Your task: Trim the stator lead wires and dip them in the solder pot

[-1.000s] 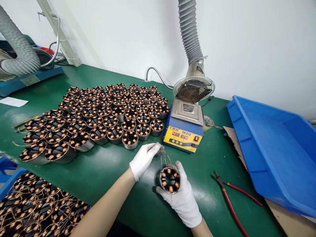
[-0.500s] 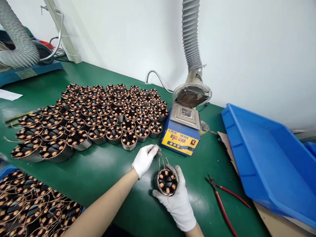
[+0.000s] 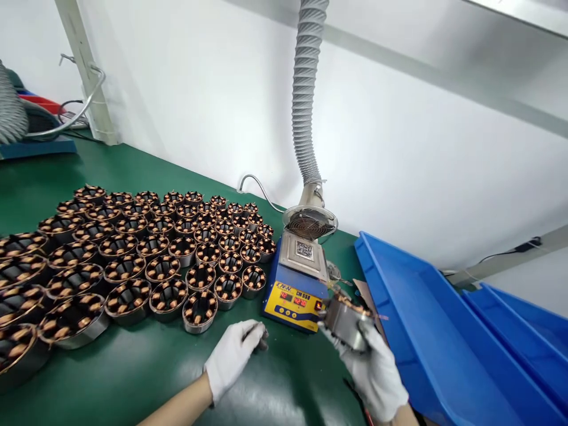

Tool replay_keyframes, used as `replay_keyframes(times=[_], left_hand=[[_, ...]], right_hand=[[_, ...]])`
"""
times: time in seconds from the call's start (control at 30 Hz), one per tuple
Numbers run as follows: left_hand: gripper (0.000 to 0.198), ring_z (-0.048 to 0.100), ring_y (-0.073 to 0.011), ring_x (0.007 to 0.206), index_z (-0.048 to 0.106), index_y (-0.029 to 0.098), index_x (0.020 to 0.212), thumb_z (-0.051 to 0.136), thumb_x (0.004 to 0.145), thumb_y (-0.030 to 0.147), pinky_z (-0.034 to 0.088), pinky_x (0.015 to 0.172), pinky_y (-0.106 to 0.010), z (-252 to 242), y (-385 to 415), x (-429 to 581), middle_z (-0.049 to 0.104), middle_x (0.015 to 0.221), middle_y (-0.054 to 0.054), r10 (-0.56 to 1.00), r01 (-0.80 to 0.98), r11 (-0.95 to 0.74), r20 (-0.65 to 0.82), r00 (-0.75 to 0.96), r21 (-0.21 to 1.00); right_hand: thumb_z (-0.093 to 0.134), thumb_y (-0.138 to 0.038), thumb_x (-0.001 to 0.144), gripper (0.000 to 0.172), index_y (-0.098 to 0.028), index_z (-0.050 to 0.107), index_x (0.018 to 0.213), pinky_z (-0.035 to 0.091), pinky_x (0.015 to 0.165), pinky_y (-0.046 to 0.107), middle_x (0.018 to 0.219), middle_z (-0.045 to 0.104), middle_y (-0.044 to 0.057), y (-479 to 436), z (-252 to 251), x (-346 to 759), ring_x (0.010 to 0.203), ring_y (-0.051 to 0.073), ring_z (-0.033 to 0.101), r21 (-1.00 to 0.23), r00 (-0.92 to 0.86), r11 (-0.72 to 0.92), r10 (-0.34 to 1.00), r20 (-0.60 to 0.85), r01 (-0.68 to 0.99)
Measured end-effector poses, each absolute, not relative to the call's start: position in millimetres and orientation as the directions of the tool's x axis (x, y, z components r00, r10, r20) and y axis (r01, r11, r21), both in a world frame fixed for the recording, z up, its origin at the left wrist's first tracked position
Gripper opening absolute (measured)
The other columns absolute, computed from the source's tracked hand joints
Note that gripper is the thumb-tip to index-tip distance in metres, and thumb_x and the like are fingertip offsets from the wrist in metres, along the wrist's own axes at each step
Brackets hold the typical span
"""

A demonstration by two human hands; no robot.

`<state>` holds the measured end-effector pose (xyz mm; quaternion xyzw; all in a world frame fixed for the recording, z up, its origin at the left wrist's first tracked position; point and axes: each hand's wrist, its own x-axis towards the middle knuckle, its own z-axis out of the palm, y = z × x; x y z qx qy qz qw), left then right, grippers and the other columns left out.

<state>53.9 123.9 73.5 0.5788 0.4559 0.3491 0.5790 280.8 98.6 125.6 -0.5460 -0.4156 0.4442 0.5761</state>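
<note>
My right hand, in a white glove, grips a wound motor stator by its steel side, lifted above the green bench just right of the blue and yellow solder pot. Copper coils show on the stator's top. My left hand, also gloved, rests low on the bench in front of the pot with its fingers curled and pinched together; what the fingertips hold is too small to make out. Several more stators stand in rows on the bench to the left.
A ribbed fume hose hangs down to a round intake above the pot. Blue plastic trays lie at the right, one behind the other. The green bench runs back to a white wall. Another grey hose and cables sit at the far left.
My right hand has lifted the stator off the bench and carried it right, toward the blue tray. The left hand stayed near the pot's front. The camera view swung up and to the right.
</note>
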Motion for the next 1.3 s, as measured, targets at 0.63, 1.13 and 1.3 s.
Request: replay_keyframes(times=[0.63,1.13,1.3], left_hand=[[0.025,0.064,-0.0178,0.068,0.062,0.02,0.068,0.042,0.084,0.023,0.048,0.065,-0.026,48,125,59,0.067,0.065,-0.002,0.846,0.567,-0.428,0.092,0.525,0.704],[0.02,0.064,-0.017,0.064,0.061,0.021,0.068,0.047,0.082,0.019,0.048,0.065,-0.026,51,125,58,0.068,0.064,-0.001,0.825,0.53,-0.496,0.182,0.535,0.688],[0.02,0.063,-0.0167,0.063,0.06,0.022,0.068,0.045,0.081,0.018,0.047,0.064,-0.025,50,124,58,0.067,0.064,-0.001,0.824,0.525,-0.501,0.193,0.533,0.688]], right_hand=[[0.076,-0.033,0.051,0.064,-0.014,0.058,0.109,0.049,0.052,0.025,0.094,0.066,0.007,246,198,282,0.072,0.019,0.062,-0.901,0.332,-0.115,0.943,0.034,0.419],[0.077,-0.032,0.051,0.063,-0.011,0.059,0.107,0.052,0.07,0.031,0.099,0.067,0.01,249,189,275,0.088,0.023,0.064,-0.893,0.322,-0.133,0.946,0.014,0.43],[0.077,-0.03,0.052,0.059,-0.013,0.06,0.106,0.053,0.068,0.032,0.097,0.068,0.009,249,189,274,0.086,0.024,0.065,-0.891,0.323,-0.139,0.946,0.008,0.431]])
